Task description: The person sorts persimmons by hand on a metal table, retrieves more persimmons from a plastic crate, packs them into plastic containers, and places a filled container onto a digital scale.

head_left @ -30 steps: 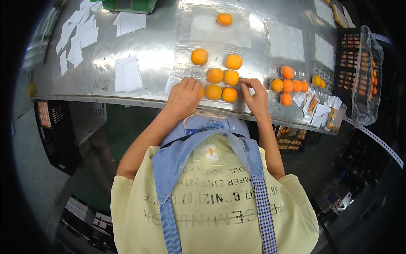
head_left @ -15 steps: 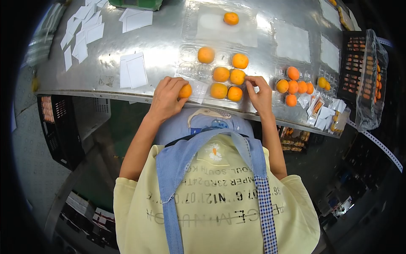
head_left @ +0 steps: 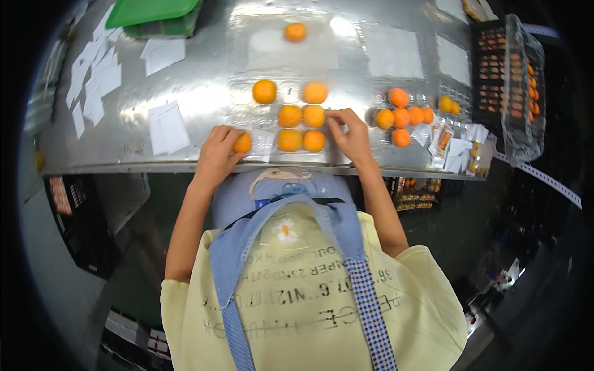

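Observation:
My left hand [head_left: 218, 154] is closed around an orange [head_left: 242, 143] near the table's front edge, just left of a clear plastic tray [head_left: 252, 116] with round wells. Several oranges sit in the tray, including a pair [head_left: 301, 141] in the front row; some wells on its left side hold none. A small clear packet or sheet [head_left: 263, 143] lies between the held orange and the tray. My right hand [head_left: 351, 137] is at the tray's right rim, thumb and forefinger pinched there beside an orange [head_left: 314, 116].
Behind the tray, its clear lid [head_left: 253, 31] bears one orange [head_left: 295, 32]. White cards [head_left: 168, 128] lie to the left, below a green container [head_left: 154, 13]. A second tray of oranges [head_left: 401, 117], small packets [head_left: 458, 151] and a black crate [head_left: 493, 74] stand right.
The whole view has shifted, so the table things appear farther left. My left hand still holds the orange, and my right hand stays at the tray's rim.

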`<state>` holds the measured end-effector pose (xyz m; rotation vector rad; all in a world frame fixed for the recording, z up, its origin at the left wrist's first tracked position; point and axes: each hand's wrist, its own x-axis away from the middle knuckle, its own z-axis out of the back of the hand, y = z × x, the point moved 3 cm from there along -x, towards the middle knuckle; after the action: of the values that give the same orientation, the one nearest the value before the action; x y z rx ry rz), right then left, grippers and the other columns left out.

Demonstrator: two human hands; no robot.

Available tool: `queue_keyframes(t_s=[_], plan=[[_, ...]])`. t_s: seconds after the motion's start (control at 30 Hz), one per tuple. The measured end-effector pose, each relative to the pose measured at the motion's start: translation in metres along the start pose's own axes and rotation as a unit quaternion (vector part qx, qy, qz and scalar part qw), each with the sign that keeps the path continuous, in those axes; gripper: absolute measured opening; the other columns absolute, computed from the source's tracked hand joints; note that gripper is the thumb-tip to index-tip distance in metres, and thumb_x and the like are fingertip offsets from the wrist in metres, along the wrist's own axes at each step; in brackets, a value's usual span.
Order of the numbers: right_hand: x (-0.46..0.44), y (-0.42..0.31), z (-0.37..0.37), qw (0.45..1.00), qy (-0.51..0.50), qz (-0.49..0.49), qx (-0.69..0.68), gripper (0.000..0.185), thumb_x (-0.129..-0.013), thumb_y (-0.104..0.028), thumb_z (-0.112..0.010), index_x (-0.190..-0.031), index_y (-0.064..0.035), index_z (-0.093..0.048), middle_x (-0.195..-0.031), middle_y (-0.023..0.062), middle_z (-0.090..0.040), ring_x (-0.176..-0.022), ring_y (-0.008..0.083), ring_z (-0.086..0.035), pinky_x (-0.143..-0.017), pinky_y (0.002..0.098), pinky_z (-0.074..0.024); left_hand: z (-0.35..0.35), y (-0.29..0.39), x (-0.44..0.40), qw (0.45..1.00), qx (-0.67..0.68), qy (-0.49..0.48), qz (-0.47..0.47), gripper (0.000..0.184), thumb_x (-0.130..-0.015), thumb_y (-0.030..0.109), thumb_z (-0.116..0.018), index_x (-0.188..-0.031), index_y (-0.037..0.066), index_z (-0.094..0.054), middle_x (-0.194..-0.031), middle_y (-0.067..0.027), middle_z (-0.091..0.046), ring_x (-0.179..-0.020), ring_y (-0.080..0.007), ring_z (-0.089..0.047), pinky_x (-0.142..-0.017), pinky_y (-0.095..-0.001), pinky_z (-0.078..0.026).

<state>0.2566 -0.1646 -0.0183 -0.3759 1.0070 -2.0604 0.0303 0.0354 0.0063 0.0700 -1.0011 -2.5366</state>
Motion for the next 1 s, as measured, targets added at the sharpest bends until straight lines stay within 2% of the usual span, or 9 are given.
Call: queue_keyframes(t_s=[0.2, 0.23, 0.33, 0.43, 0.6, 0.73, 0.77, 0.87, 1.0], plan=[[0.001, -0.007, 0.017, 0.999, 0.021, -0.019, -0.019, 0.015, -0.080, -0.005, -0.062, -0.093, -0.0053, -0.066, -0.085, 0.0109, -0.063, -0.071, 0.0232, -0.062, -0.064, 0.0301, -0.0496, -0.002, 0.006, -0.001, 1.000, 0.014, 0.008, 0.003, 0.051, -0.062, 0.011, -0.078, -0.109, 0.004, -0.058, -0.110, -0.0117, -0.056, -0.101, -0.0316, -0.053, -0.086, -0.0374, -0.045], [0.001, -0.008, 0.021, 0.999, 0.016, -0.038, -0.015, 0.015, -0.079, -0.005, -0.062, -0.094, -0.0061, -0.067, -0.086, 0.0108, -0.063, -0.074, 0.0238, -0.062, -0.065, 0.0306, -0.0494, -0.003, 0.003, -0.001, 0.999, 0.044, 0.017, 0.027, 0.053, -0.064, 0.013, -0.079, -0.112, 0.005, -0.058, -0.109, -0.0105, -0.056, -0.092, -0.0265, -0.056, -0.078, -0.0327, -0.047], [0.005, 0.004, 0.026, 0.998, 0.039, -0.040, -0.008, 0.016, -0.079, -0.005, -0.061, -0.094, -0.0064, -0.067, -0.086, 0.0109, -0.064, -0.077, 0.0243, -0.062, -0.068, 0.0313, -0.0491, 0.001, 0.000, -0.002, 0.985, 0.118, 0.056, 0.109, 0.040, -0.073, 0.011, -0.073, -0.110, 0.004, -0.060, -0.102, -0.0082, -0.058, -0.079, -0.0184, -0.056, -0.068, -0.0260, -0.046], [-0.003, 0.000, 0.030, 0.997, 0.041, -0.056, -0.035, 0.016, -0.080, -0.005, -0.061, -0.095, -0.0064, -0.067, -0.086, 0.0110, -0.063, -0.079, 0.0247, -0.062, -0.070, 0.0320, -0.0487, -0.003, -0.011, 0.000, 0.963, 0.180, 0.148, 0.138, 0.025, -0.083, 0.011, -0.064, -0.107, 0.004, -0.062, -0.095, -0.0050, -0.060, -0.069, -0.0108, -0.052, -0.062, -0.0215, -0.043], [-0.027, -0.006, 0.039, 0.997, 0.070, -0.013, -0.030, 0.016, -0.080, -0.004, -0.061, -0.096, -0.0042, -0.065, -0.087, 0.0103, -0.063, -0.077, 0.0233, -0.061, -0.067, 0.0318, -0.0484, -0.011, -0.024, 0.006, 0.919, 0.285, 0.181, 0.206, 0.018, -0.088, 0.010, -0.059, -0.105, 0.004, -0.063, -0.090, -0.0024, -0.062, -0.070, -0.0074, -0.051, -0.062, -0.0211, -0.043], [-0.023, 0.011, 0.088, 0.990, 0.100, -0.065, 0.071, 0.026, -0.074, -0.011, -0.068, -0.099, -0.0051, -0.064, -0.089, 0.0102, -0.063, -0.077, 0.0242, -0.060, -0.070, 0.0339, -0.0473, -0.012, -0.033, 0.016, 0.906, 0.314, 0.186, 0.213, 0.018, -0.089, 0.010, -0.058, -0.105, 0.003, -0.063, -0.087, -0.0007, -0.062, -0.069, -0.0054, -0.050, -0.060, -0.0195, -0.042], [-0.018, 0.014, 0.101, 0.982, 0.072, -0.052, 0.167, 0.037, -0.069, -0.018, -0.073, -0.103, -0.0065, -0.063, -0.093, 0.0093, -0.063, -0.087, 0.0263, -0.057, -0.079, 0.0369, -0.0440, -0.013, -0.035, 0.020, 0.900, 0.327, 0.185, 0.220, 0.018, -0.089, 0.010, -0.057, -0.105, 0.003, -0.063, -0.086, -0.0006, -0.062, -0.069, -0.0052, -0.050, -0.060, -0.0192, -0.042], [-0.003, 0.023, 0.119, 0.942, 0.001, -0.055, 0.332, 0.044, -0.066, -0.023, -0.075, -0.105, -0.0073, -0.062, -0.098, 0.0081, -0.061, -0.095, 0.0281, -0.053, -0.085, 0.0399, -0.0394, -0.016, -0.043, 0.026, 0.890, 0.350, 0.179, 0.232, 0.018, -0.090, 0.011, -0.057, -0.105, 0.003, -0.062, -0.086, -0.0004, -0.062, -0.069, -0.0049, -0.051, -0.060, -0.0187, -0.042], [0.003, 0.034, 0.115, 0.935, 0.020, -0.015, 0.354, 0.048, -0.062, -0.024, -0.077, -0.105, -0.0076, -0.062, -0.101, 0.0070, -0.059, -0.096, 0.0277, -0.052, -0.086, 0.0399, -0.0380, -0.021, -0.045, 0.022, 0.894, 0.344, 0.177, 0.224, 0.018, -0.090, 0.012, -0.058, -0.105, 0.003, -0.062, -0.086, -0.0006, -0.062, -0.070, -0.0053, -0.051, -0.062, -0.0193, -0.042]])
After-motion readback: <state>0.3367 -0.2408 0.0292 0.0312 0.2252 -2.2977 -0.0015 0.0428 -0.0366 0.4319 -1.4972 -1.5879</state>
